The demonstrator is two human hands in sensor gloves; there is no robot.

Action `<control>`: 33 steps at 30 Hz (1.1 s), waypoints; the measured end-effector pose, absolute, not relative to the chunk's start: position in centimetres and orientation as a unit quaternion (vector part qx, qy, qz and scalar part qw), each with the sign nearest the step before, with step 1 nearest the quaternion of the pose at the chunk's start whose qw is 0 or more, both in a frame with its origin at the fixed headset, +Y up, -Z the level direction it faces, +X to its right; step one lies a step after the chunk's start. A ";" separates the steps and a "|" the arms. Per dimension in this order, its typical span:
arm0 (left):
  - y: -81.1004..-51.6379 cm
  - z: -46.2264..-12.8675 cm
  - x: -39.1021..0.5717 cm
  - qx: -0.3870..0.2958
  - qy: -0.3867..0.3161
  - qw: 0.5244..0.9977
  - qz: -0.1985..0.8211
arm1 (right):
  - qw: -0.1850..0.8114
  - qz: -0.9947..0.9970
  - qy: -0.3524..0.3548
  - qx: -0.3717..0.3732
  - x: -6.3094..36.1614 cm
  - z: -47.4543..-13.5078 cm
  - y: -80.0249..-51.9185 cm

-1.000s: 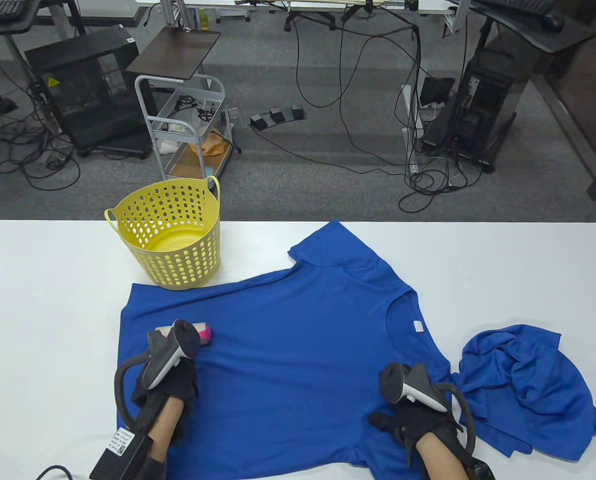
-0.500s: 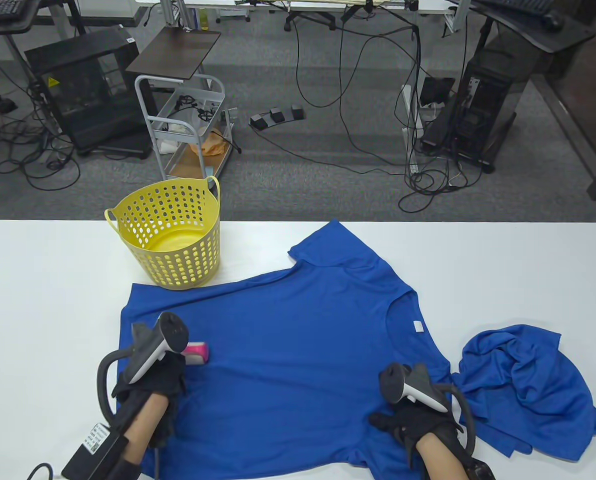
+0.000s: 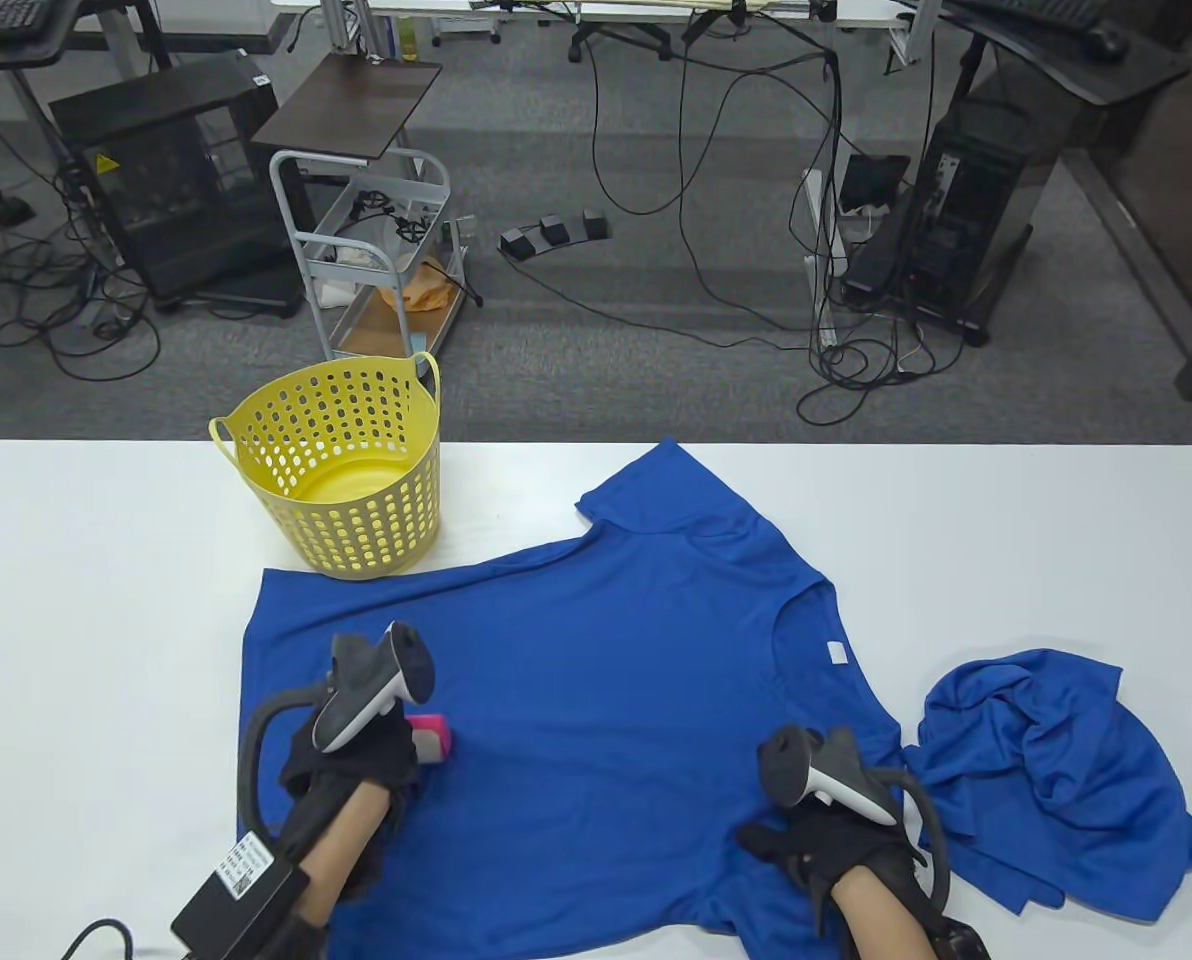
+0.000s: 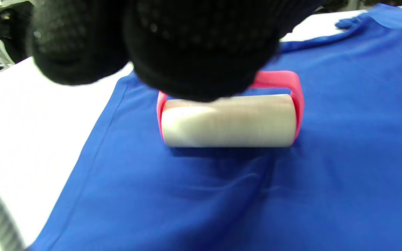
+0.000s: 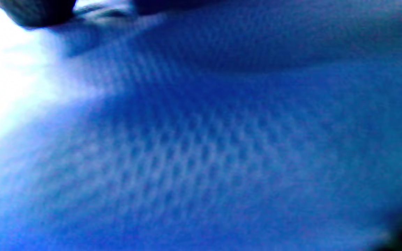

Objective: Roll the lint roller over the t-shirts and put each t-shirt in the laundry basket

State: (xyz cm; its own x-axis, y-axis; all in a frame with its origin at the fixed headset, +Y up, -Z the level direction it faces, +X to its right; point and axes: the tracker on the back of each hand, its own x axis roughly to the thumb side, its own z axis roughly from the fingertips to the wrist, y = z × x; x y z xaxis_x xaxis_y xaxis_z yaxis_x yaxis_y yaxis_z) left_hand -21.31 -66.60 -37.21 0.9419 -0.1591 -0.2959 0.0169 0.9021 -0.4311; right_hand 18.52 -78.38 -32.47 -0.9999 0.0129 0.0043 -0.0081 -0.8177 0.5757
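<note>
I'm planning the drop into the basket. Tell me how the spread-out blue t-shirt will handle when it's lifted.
The spread t-shirt will likely be floppy: the left wrist view shows soft ripples in the cloth near the lint roller. It will probably drape and bunch like the crumpled t-shirt beside it. It looks thin, so likely light; gathering it first may help it fit the laundry basket.

Both hands wear black knit gloves with a dotted grip texture, plain on the left hand (image 3: pixel 351 765) in its wrist view. Strapped to the back of each is a tracker (image 3: pixel 371 685) with a grey-and-white body and a dark rounded head; the right hand (image 3: pixel 836 845) carries a matching one. A dark curved cable (image 3: pixel 248 750) loops toward 7 o'clock to a black box (image 3: pixel 241 890) bearing a white printed label.
</note>
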 end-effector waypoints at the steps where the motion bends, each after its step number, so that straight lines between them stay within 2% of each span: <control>1: -66.9 -38.7 -21.3 -0.205 0.169 0.963 -0.037 | 0.006 0.953 0.302 0.004 18.5 -32.5 -78.4; 5: -68.9 -42.4 -21.7 -0.190 0.182 0.965 -0.004 | 0.004 0.953 0.301 0.005 18.5 -32.5 -78.4; 9: -69.1 -42.7 -21.9 -0.202 0.178 0.963 -0.001 | 0.005 0.953 0.302 0.004 18.5 -32.5 -78.4; 13: -67.1 -40.3 -22.5 -0.239 0.149 0.959 0.021 | 0.006 0.953 0.303 0.004 18.5 -32.4 -78.4; 15: -65.7 -37.5 -22.7 -0.274 0.132 0.952 0.020 | 0.007 0.953 0.302 0.003 18.5 -32.4 -78.4; 17: -64.7 -35.0 -22.2 -0.282 0.107 0.953 0.004 | 0.008 0.953 0.302 0.003 18.5 -32.4 -78.4; 19: -64.3 -33.2 -21.2 -0.282 0.073 0.957 0.000 | 0.007 0.953 0.304 0.005 18.5 -32.5 -78.4; 22: -64.7 -32.6 -19.6 -0.286 0.054 0.957 0.004 | 0.008 0.952 0.304 0.005 18.5 -32.5 -78.4; 26: -66.2 -34.5 -17.8 -0.264 0.087 0.960 -0.032 | 0.014 0.953 0.304 0.003 18.5 -32.4 -78.5; 29: -66.8 -37.2 -16.5 -0.217 0.116 0.967 -0.059 | 0.013 0.953 0.304 0.005 18.5 -32.4 -78.5; 33: -68.0 -41.1 -16.2 -0.187 0.154 0.970 -0.032 | 0.015 0.952 0.307 0.008 18.6 -32.4 -78.5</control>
